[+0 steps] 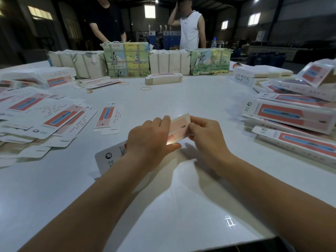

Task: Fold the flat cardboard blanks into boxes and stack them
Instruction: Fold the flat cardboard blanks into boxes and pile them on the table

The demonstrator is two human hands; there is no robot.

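Mid-frame: light, stiff, crease-prone blank (179, 127) pinched by left hand (151, 140) and right hand (205, 137); best gripped along edges, near folds

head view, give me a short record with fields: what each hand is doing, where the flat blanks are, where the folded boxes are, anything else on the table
left hand: left hand holds the near part of the box blank, fingers curled over it
right hand: right hand pinches the blank's far end
flat blanks: loose pile of flat blanks at the table's left
folded boxes: stack of folded boxes at the right
far edge: wrapped bundles in a row
loose items: rubber bands on the white table
bystanders: two people beyond the bundles
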